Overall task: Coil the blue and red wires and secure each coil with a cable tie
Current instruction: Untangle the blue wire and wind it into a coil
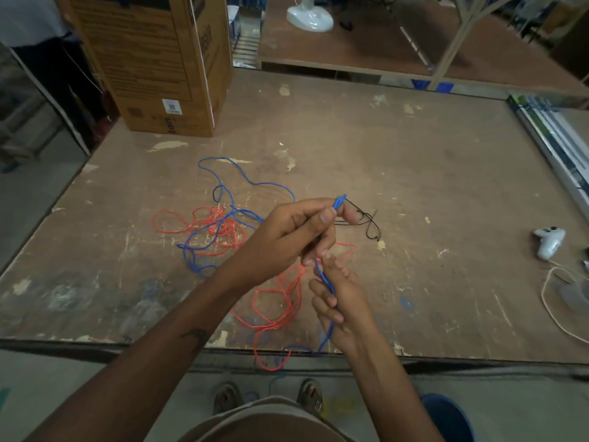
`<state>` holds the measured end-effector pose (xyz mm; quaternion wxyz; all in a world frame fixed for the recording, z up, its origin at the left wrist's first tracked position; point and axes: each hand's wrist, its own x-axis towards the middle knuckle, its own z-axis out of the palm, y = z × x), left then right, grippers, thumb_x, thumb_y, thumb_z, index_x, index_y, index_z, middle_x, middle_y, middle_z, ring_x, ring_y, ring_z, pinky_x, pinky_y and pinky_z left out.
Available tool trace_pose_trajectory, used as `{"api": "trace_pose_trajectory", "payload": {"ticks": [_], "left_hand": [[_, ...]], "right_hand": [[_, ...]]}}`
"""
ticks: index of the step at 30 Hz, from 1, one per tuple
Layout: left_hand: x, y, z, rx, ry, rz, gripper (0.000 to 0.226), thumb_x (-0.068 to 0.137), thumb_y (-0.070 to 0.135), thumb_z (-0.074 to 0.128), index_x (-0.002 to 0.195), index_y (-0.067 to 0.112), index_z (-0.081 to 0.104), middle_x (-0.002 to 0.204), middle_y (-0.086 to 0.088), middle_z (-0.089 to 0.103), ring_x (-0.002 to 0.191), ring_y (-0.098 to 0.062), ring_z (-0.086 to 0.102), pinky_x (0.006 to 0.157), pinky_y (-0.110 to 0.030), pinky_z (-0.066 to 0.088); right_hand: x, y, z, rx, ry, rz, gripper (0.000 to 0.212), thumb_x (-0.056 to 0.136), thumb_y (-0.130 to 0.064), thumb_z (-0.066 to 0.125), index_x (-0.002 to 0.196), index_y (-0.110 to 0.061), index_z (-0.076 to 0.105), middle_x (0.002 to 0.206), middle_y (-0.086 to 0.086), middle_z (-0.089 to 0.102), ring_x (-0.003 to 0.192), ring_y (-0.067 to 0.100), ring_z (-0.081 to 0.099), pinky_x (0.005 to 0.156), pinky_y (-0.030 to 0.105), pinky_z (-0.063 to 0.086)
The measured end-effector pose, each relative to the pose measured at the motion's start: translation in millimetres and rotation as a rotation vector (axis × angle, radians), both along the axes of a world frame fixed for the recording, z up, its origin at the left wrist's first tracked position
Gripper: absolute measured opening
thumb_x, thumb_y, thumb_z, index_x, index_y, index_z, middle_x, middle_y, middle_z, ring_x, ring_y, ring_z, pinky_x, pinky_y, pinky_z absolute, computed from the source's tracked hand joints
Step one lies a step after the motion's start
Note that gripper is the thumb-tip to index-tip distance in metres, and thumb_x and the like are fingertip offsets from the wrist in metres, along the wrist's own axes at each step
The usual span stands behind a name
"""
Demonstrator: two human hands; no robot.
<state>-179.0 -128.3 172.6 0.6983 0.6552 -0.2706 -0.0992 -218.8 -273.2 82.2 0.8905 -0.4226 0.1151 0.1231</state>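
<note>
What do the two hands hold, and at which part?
Both hold the blue wire: the left hand pinches its folded end, and the right hand grips the strand just below.

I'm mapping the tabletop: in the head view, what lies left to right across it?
Cardboard box → loose red wire → left hand → black cable ties → white controller.

bare forearms (153,355), brown sandals (310,396)
</note>
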Motion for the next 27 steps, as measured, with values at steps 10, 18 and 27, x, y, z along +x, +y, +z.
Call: {"api": "trace_pose_trajectory", "payload": {"ticks": [10,18,27], "left_hand": [[19.0,12.2,-10.8,-0.339,0.232,0.148,0.036,0.112,0.024,0.039,0.097,0.013,0.069,0.061,0.003,0.04,0.042,-0.004,0.025,0.046,-0.016,0.024],[31.3,23.0,-13.4,-0.529,0.314,0.126,0.036,0.115,0.025,0.034,0.106,0.01,0.065,0.058,0.012,0.041,0.04,0.0,0.026,0.049,-0.026,0.015],[39.2,37.1,-9.9,-0.337,0.255,0.158,0.035,0.113,0.025,0.038,0.11,0.004,0.065,0.06,0.012,0.04,0.041,-0.001,0.023,0.047,-0.024,0.016]], "right_hand": [[11.9,-31.7,-31.0,-1.329,-0.641,-0.264,0.018,0.106,-0.021,0.064,0.121,-0.023,0.074,0.124,-0.011,0.041,0.109,0.012,0.055,0.093,0.041,0.056],[12.7,-39.3,-32.6,-0.262,-0.261,0.135,0.035,0.094,-0.043,0.079,0.114,-0.015,0.079,0.102,0.024,0.071,0.07,0.02,0.068,0.055,0.03,0.054],[14.0,-48.5,-25.2,-0.673,-0.411,0.193,0.044,0.091,-0.012,0.082,0.133,-0.019,0.071,0.097,-0.022,0.069,0.059,0.008,0.038,0.052,0.022,0.035]]}}
